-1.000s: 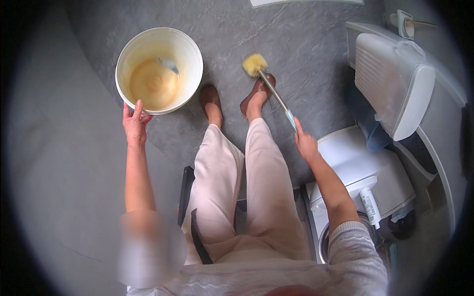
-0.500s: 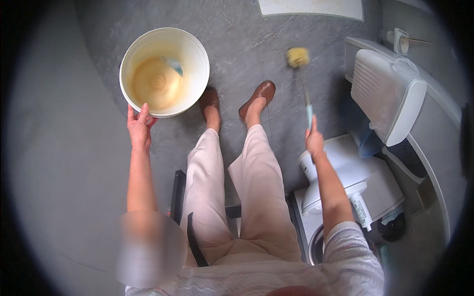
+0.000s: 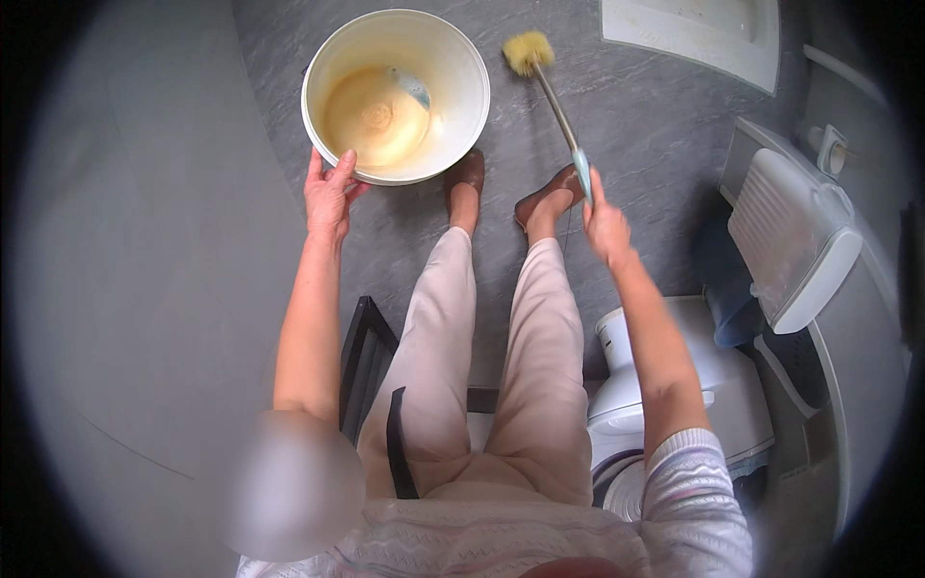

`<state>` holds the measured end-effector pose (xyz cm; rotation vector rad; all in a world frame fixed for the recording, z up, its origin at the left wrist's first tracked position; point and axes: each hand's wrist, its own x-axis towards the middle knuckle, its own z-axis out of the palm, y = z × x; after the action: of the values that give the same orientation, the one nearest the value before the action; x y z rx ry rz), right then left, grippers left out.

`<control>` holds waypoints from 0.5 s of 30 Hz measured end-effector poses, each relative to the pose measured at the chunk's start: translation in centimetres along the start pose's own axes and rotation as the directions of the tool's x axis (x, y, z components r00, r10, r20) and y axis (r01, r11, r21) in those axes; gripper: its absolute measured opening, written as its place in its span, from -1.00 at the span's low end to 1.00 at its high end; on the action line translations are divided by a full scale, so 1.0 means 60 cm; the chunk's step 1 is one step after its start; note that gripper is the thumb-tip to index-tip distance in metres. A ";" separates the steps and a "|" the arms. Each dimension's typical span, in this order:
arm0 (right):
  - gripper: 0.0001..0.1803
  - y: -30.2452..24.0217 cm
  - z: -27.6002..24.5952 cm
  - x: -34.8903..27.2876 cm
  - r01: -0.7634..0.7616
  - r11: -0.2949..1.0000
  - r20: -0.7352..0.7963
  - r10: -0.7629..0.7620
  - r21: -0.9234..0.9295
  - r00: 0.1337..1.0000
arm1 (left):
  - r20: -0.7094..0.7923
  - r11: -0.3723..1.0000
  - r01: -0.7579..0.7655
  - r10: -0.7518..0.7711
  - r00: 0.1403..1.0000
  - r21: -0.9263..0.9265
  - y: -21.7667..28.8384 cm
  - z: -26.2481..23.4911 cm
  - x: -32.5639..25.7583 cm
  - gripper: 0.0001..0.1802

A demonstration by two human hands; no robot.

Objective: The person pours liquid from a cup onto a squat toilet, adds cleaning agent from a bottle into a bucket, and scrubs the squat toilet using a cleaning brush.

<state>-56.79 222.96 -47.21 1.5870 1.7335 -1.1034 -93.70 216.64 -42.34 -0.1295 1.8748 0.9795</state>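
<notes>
My left hand (image 3: 330, 197) grips the near rim of a white bucket (image 3: 461, 91), thumb and fingers closed on its edge. The bucket is tilted, its mouth facing me, with yellowish-brown staining over the inner bottom. A small pale blue, flat-looking thing (image 3: 411, 88) lies inside; I cannot make out what it is. On the other side, my right hand (image 3: 607, 223) is closed round the light blue handle of a long-handled brush (image 3: 556, 101). Its metal shaft slants up and left to a yellow bristle head, which is just right of the bucket, apart from it.
Grey marbled flooring (image 3: 646, 125) lies beneath my brown shoes (image 3: 465, 176). A white basin-like fixture (image 3: 689, 34) is at the far right. Along the right stand a toilet (image 3: 621, 385), a ribbed white panel (image 3: 792, 231) and a dark blue container (image 3: 732, 299). A black frame (image 3: 361, 352) is beside my left leg.
The brush has swung left, so its head is now nearer the bucket. My left hand keeps its hold on the bucket's rim. The whole view has shifted.
</notes>
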 end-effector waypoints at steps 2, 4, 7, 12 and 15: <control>-0.31 -0.033 -0.059 0.066 0.006 1.000 -0.042 -0.007 -0.019 0.999 | 0.024 1.000 -0.022 0.022 0.999 -0.010 -0.001 0.007 0.001 -0.21; -0.32 -0.070 -0.078 0.093 -0.008 1.000 -0.070 0.006 -0.024 0.998 | 0.033 1.000 -0.018 0.018 0.999 -0.003 -0.006 0.005 0.003 -0.20; -0.32 -0.080 -0.086 0.089 0.007 0.992 -0.062 0.001 0.126 0.998 | 0.039 1.000 -0.019 0.019 0.999 -0.007 -0.011 0.017 0.006 -0.18; -0.24 -0.053 -0.087 -0.014 -0.148 0.642 0.165 0.033 0.752 0.986 | -0.016 0.996 -0.056 0.058 0.998 0.068 0.007 0.013 -0.013 -0.17; -0.19 -0.025 -0.133 -0.065 -0.204 0.458 0.234 -0.009 0.865 0.972 | -0.038 0.995 -0.052 0.056 0.998 0.081 0.018 0.023 -0.023 -0.16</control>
<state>-56.54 227.60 -39.51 1.9717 0.8471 -2.2576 -92.50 217.87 -40.90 -0.0514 1.9606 0.9431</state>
